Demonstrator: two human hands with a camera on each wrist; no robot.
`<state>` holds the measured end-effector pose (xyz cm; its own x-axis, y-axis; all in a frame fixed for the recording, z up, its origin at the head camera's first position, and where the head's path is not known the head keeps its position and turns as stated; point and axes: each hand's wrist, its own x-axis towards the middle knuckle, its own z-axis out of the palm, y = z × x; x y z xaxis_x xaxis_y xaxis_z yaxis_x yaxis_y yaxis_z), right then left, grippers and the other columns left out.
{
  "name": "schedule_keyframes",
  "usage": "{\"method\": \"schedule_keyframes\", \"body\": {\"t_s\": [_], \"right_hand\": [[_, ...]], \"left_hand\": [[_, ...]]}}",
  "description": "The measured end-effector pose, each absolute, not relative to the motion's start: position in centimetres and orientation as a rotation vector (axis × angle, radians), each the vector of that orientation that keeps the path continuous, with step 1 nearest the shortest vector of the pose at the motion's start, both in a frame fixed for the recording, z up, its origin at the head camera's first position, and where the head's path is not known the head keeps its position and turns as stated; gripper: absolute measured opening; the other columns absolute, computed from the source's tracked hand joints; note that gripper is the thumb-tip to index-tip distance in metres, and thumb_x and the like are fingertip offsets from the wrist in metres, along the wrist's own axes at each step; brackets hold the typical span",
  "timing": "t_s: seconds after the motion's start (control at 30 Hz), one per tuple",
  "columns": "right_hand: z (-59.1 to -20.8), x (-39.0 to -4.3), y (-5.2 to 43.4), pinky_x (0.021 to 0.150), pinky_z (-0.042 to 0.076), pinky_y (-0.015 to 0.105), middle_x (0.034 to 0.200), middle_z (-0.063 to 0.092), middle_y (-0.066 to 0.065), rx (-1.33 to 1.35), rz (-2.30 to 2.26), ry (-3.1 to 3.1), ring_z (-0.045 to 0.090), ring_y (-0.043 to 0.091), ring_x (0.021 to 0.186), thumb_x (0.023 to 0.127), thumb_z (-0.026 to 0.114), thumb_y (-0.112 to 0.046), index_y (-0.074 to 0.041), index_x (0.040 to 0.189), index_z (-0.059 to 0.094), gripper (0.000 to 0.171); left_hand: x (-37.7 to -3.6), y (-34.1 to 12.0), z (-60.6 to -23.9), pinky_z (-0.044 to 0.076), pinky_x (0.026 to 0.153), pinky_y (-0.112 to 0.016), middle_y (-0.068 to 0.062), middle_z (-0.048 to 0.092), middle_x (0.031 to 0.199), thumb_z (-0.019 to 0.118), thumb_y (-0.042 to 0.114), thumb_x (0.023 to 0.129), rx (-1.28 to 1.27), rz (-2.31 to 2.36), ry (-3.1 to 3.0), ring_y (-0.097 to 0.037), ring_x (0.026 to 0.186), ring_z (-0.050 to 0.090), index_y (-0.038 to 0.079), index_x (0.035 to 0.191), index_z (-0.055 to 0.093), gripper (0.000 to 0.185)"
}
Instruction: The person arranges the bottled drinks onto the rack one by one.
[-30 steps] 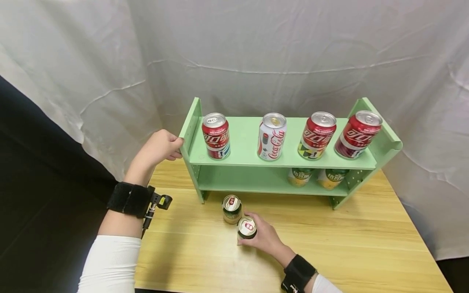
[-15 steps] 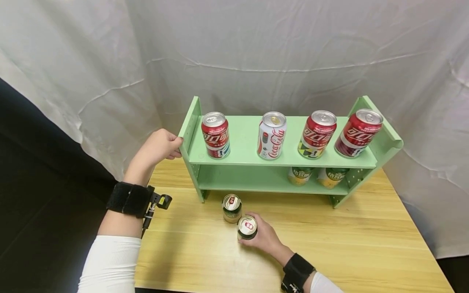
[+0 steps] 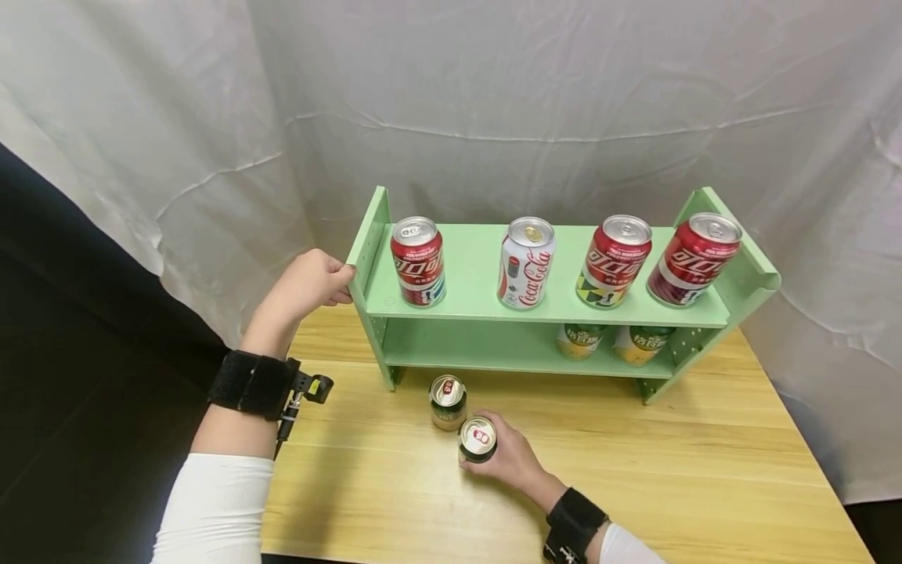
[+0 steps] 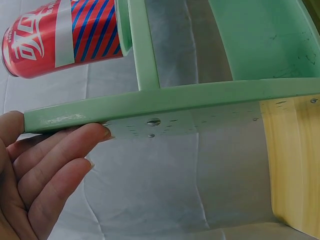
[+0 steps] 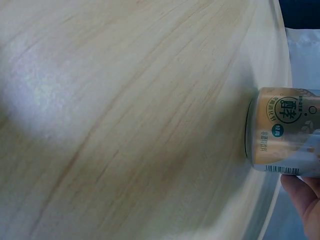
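My right hand [image 3: 510, 462] grips a small gold-and-green can [image 3: 478, 440] that stands on the wooden table [image 3: 634, 470], in front of the shelf. In the right wrist view the same can [image 5: 282, 130] shows its gold label, with a fingertip [image 5: 305, 200] beside it. A second, similar can [image 3: 447, 401] stands just behind and to the left, close to the held one. My left hand [image 3: 310, 282] holds the left side panel of the green two-level shelf [image 3: 493, 309]. In the left wrist view its fingers [image 4: 60, 150] lie against the panel's edge [image 4: 165, 100], with the thumb on the other side.
The top shelf carries a red can [image 3: 417, 260], a white cola can [image 3: 525, 262] and two more red cans [image 3: 613, 259] [image 3: 693, 258]. Two yellow-green cans [image 3: 578, 340] [image 3: 639, 343] stand at the right of the lower shelf. A white cloth [image 3: 493, 94] hangs behind.
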<state>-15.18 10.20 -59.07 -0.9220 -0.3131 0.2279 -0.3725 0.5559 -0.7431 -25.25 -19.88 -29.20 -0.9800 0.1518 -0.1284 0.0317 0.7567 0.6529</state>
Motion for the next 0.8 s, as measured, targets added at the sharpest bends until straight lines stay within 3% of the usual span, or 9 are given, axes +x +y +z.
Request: {"method": "schedule_keyframes", "body": {"t_s": [0.37,0.6,0.8], "right_hand": [[-57.3,-15.5,10.5,0.073,0.058,0.034,0.100,0.068,0.008,0.539,1.262,-2.664,0.068,0.023,0.086,0.054,0.089,-0.029,-0.006,0.122,0.052,0.080],[-55.1,-16.6,11.2,0.067,0.058,0.031,0.095,0.068,0.009,0.550,1.227,-2.640,0.068,0.024,0.080,0.053,0.089,-0.028,-0.007,0.121,0.051,0.080],[-53.5,-17.4,12.1,0.071,0.059,0.034,0.097,0.068,0.010,0.558,1.234,-2.600,0.068,0.024,0.084,0.052,0.089,-0.026,-0.008,0.121,0.052,0.081]], "left_hand": [[-25.4,-20.0,-29.2,0.059,0.077,-0.038,-0.027,0.067,0.100,0.043,0.017,0.095,0.172,1.062,2.752,-0.027,0.085,0.071,-0.011,0.098,0.066,0.037],[-25.5,-20.3,-29.1,0.059,0.076,-0.039,-0.027,0.068,0.096,0.043,0.017,0.094,0.194,1.086,2.749,-0.025,0.080,0.071,-0.010,0.083,0.065,0.036],[-25.5,-20.3,-29.2,0.060,0.072,-0.036,-0.024,0.070,0.091,0.043,0.016,0.094,0.198,1.082,2.743,-0.023,0.077,0.071,-0.009,0.085,0.066,0.035]]}}
